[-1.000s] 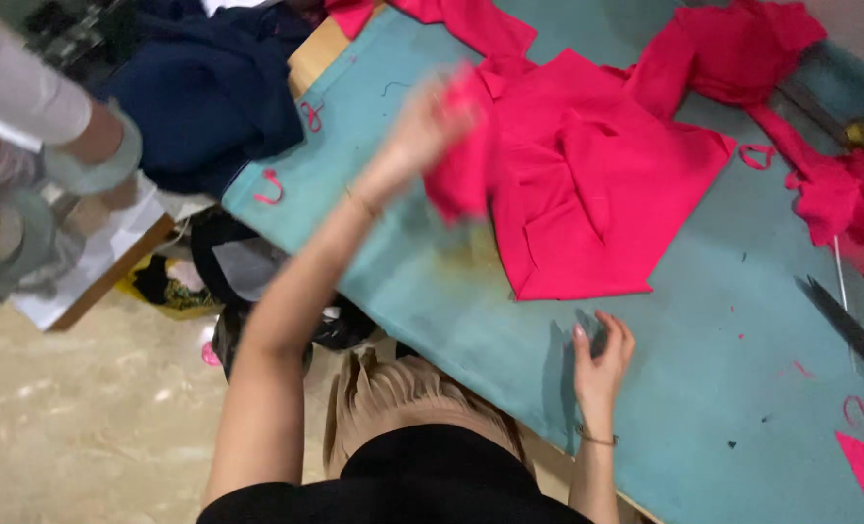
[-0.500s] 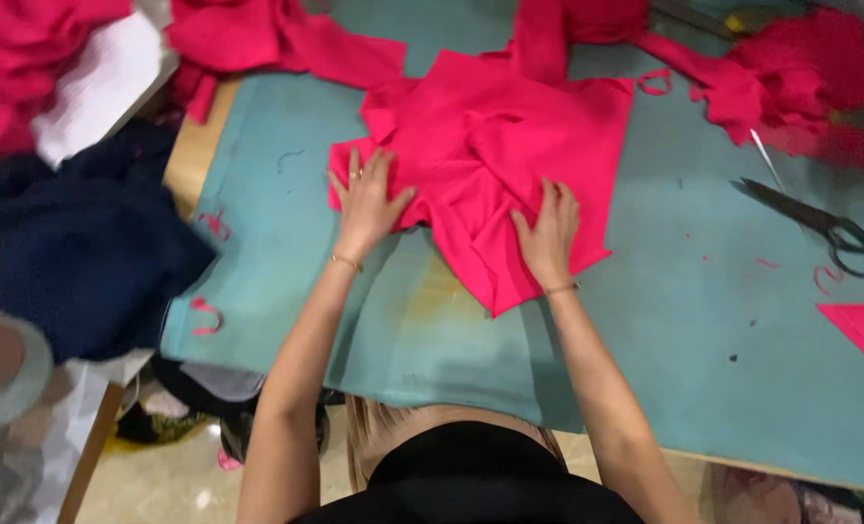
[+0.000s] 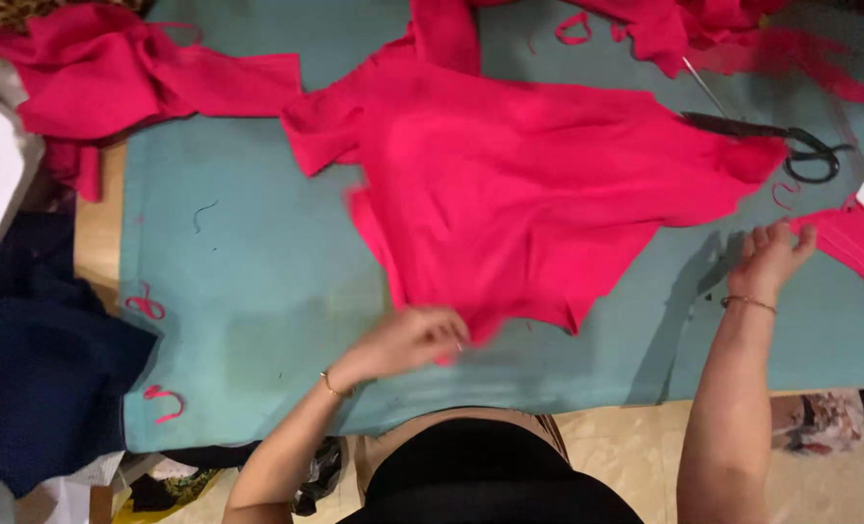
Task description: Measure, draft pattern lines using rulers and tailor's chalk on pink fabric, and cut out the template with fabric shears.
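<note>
The left hand [image 3: 407, 340] pinches the near edge of the big pink cloth [image 3: 519, 194], which lies spread on the teal worktop [image 3: 257, 281] just past both hands. The right hand [image 3: 771, 257] is open, fingers spread, touching the worktop beside the cloth. It looks like spreading; next comes smoothing it flat. Black scissors [image 3: 781, 136] lie beyond the right hand, touching the cloth's far corner. More pink pieces [image 3: 131, 68] sit farther off.

Sewing or garment-cutting workshop, seen from above.

Wide cutting table covered in teal-green sheet [image 3: 257, 291], spread with large bright pink cut fabric piece [image 3: 529, 184]; long black-handled tailor's scissors [image 3: 771, 136] beside it, thin pink trimmings [image 3: 146, 303] scattered about, heaped pink cloth offcuts [image 3: 112, 68] and dark navy fabric pile [image 3: 34, 359] at the edges.
</note>
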